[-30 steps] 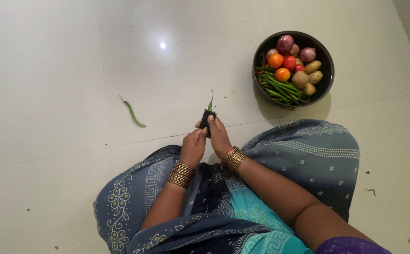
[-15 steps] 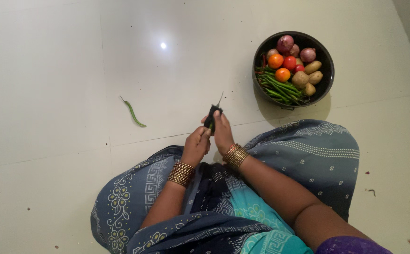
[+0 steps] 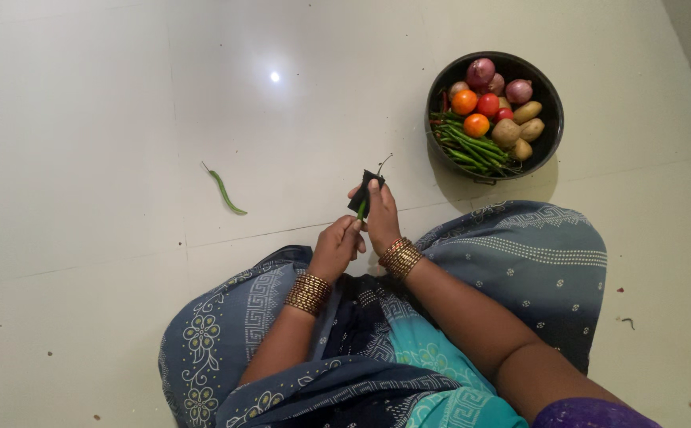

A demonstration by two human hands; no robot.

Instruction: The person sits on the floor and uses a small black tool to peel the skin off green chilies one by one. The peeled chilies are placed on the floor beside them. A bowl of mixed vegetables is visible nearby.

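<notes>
The right hand (image 3: 380, 222) pinches a small dark cloth (image 3: 365, 192) wrapped around a green chilli (image 3: 361, 209). The left hand (image 3: 336, 247) pinches the chilli's lower end. Both are above the floor (image 3: 84, 95), at the lap's front edge. A second chilli (image 3: 223, 189) lies well left. A bowl (image 3: 547, 143) of vegetables stands upper right.

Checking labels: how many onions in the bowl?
3 onions show, all at the far rim of the bowl: one, a second partly behind it, a third to the right. More may lie underneath.
</notes>
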